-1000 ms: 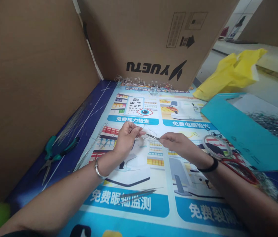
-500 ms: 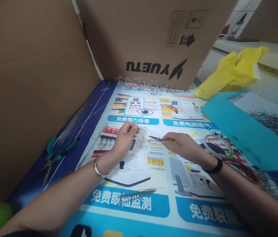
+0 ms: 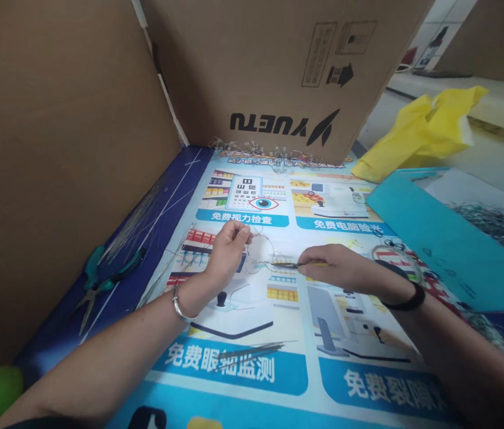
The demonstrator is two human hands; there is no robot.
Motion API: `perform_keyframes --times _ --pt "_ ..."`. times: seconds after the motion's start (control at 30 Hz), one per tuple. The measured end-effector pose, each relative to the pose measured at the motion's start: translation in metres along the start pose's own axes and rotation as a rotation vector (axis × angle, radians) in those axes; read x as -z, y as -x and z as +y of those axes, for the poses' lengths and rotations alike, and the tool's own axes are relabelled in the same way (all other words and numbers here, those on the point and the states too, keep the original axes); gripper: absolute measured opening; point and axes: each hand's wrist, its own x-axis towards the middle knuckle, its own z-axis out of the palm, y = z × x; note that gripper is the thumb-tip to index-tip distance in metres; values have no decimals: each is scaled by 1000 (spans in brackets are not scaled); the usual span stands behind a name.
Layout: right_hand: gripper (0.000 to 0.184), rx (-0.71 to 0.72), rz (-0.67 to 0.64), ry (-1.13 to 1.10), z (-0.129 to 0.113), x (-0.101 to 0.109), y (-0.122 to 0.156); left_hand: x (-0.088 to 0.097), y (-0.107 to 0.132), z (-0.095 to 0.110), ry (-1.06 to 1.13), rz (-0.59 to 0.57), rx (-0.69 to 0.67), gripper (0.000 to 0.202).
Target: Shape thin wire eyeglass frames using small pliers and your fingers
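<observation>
My left hand (image 3: pixel 230 249) is closed, thumb and fingers pinching a thin bent wire (image 3: pixel 273 245) that curves off to the right in a loop. In my right hand (image 3: pixel 336 265) is a pair of fine-nosed pliers (image 3: pixel 288 265) with a yellow handle, mostly covered by the fingers. The tips point left and lie at the lower part of the wire loop; whether they grip it I cannot tell. Below the hands, a small bundle of dark straight wires (image 3: pixel 252 354) lies on the printed sheet (image 3: pixel 296 333).
Teal-handled pliers (image 3: pixel 95 286) and long straight wires (image 3: pixel 129 223) lie at left. Cardboard walls (image 3: pixel 243 65) stand behind and left. Tangled wire pieces (image 3: pixel 279 156) line the back. A blue box (image 3: pixel 444 244) with cut wires, a round clear container (image 3: pixel 413 262) and a yellow bag (image 3: pixel 417 137) are at right.
My right hand has moved slightly down and right, and the pliers' tips have dropped to the lower part of the wire loop. My left hand has stayed almost in place.
</observation>
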Motion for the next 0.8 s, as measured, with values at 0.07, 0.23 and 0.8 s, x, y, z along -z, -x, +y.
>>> perform_keyframes --times 0.07,0.23,0.8 --pt "26 14 -68 16 2 8 5 0 0 0 -9 2 -11 14" --pt "26 -16 -42 -2 -2 28 13 0 1 -2 -47 29 -25 15" --pt "19 -46 479 -722 -30 -65 -46 -5 5 4 -17 47 34 18"
